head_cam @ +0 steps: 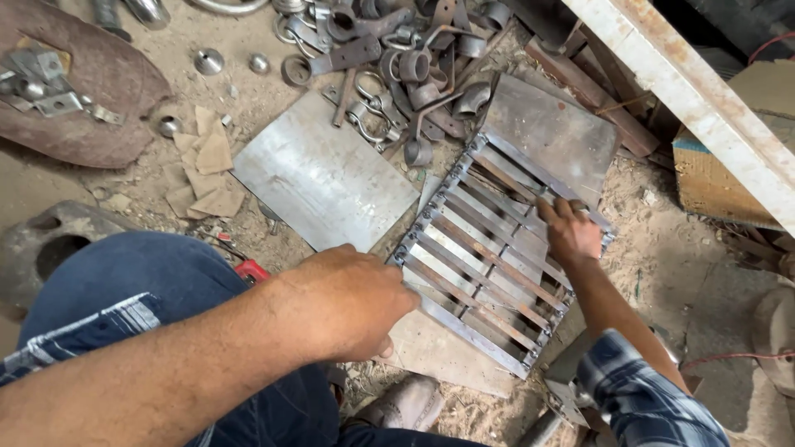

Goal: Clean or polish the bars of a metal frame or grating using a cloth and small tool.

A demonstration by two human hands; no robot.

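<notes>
Looking down from the head camera, I see a metal grille (489, 261) of flat bars lying on the sandy floor (662, 257), tilted diagonally, partly over a steel plate (551, 132) at its far end and another plate (439, 356) under its near end. My left hand (352, 302) rests at the grille's near left corner, fingers curled down against the frame edge; I cannot tell whether it actually grips it. My right hand (570, 232) lies on the grille's right side, fingers spread flat over the bars, not clenched around anything. Just left of the grille sits a larger bare steel sheet (323, 178). Beyond both, a heap of pipe clamps and rings (406, 58) is piled on the ground. Torn cardboard scraps (207, 170) lie left of the sheet. My blue-trousered knee (141, 281) fills the lower left, and a white beam (687, 91) crosses the upper right.
</notes>
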